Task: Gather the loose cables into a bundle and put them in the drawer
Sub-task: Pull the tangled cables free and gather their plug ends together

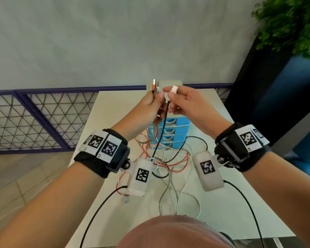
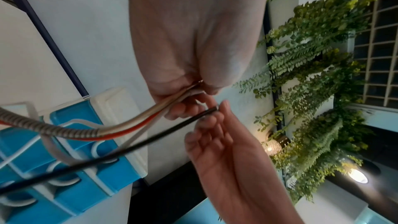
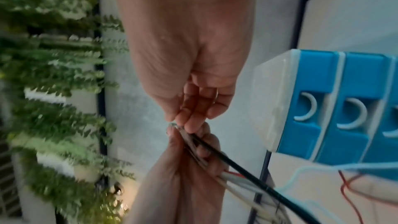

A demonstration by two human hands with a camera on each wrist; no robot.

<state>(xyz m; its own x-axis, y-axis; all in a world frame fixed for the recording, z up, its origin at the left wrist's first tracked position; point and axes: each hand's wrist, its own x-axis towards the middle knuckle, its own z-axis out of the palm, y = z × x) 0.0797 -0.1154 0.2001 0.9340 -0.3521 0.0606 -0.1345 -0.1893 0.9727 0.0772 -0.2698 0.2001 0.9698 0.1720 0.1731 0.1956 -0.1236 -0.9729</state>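
Red, silver-braided and pale cables (image 2: 133,125) run up from the desk (image 1: 213,203) into the left hand (image 1: 147,108), whose fingers are curled round them in a bunch; their metal plug ends (image 1: 155,85) stick up above the thumb. Black cable (image 1: 162,126) hangs apart from that bunch, its white plug (image 1: 174,89) pinched between thumb and forefinger of the right hand (image 1: 186,102), just beside the left hand's fingertips. In the left wrist view the black cable meets the right hand's fingers (image 2: 215,117) close under the held bunch. In the right wrist view the two hands touch at the fingertips, with the black cable lying along the bunch; blur hides the exact grip there.

Lower lengths of all cables trail down to a loose tangle (image 1: 168,161) on the desk, red, white, black and braided loops overlapping, in front of the drawer unit (image 1: 175,133). Drawer unit: blue fronts with white curved handles, white frame, standing upright on the desk directly below the raised hands; every drawer in view is closed.

Both wrists wear black straps with printed square markers. Green plants (image 1: 293,24) at upper right, beyond the desk.
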